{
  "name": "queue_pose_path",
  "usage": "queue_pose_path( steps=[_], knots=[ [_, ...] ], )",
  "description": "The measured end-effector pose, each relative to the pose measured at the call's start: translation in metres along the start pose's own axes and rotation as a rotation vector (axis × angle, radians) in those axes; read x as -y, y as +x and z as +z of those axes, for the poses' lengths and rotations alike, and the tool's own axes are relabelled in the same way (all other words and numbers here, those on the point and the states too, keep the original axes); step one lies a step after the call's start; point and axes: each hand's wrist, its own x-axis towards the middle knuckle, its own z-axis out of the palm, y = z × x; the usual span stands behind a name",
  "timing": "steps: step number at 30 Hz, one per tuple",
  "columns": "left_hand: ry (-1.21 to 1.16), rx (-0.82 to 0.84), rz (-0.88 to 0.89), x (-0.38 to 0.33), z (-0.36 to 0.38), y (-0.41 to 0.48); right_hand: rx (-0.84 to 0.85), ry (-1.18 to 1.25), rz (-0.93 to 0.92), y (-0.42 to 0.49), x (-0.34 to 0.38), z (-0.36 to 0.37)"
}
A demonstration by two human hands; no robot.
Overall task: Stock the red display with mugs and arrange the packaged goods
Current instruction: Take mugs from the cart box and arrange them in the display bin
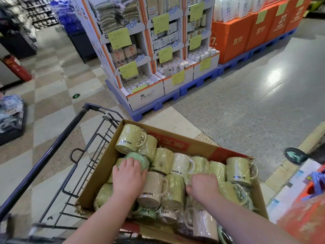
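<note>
A cardboard box (98, 176) sits on a shopping cart (58, 143) and holds several plastic-wrapped mugs marked "concise", mostly yellow-green, some beige and white. My left hand (127, 176) lies over a light green mug (139, 160) at the box's left, fingers curled round its top. My right hand (204, 186) reaches down among the wrapped yellow-green mugs (217, 170) in the middle of the box; its fingertips are hidden among them. The red display (306, 219) shows at the bottom right edge, blurred.
White cardboard displays (147, 95) with bottles and yellow price tags stand on blue pallets (193, 85) ahead. Orange boxes (233, 41) line the right. A red fire extinguisher (16, 67) leans at the left. Packaged goods (9, 111) lie in a bin at the left edge.
</note>
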Motion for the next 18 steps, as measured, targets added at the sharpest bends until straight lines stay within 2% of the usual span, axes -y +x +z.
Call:
queue_pose_path(
  steps=[4, 11, 15, 18],
  knots=[
    [-0.070, -0.065, 0.016, 0.005, 0.002, -0.006, -0.036, 0.075, 0.072, -0.005, 0.000, 0.004],
    [-0.159, -0.096, 0.014, 0.014, -0.006, -0.025, 0.041, 0.203, 0.199, -0.021, -0.003, 0.003],
    [-0.182, -0.085, 0.030, 0.017, -0.014, -0.037, 0.028, 0.257, 0.195, -0.041, -0.005, 0.004],
    [-0.306, -0.058, 0.026, 0.017, -0.019, -0.046, -0.017, 0.348, 0.200, -0.058, -0.005, 0.004]
  ],
)
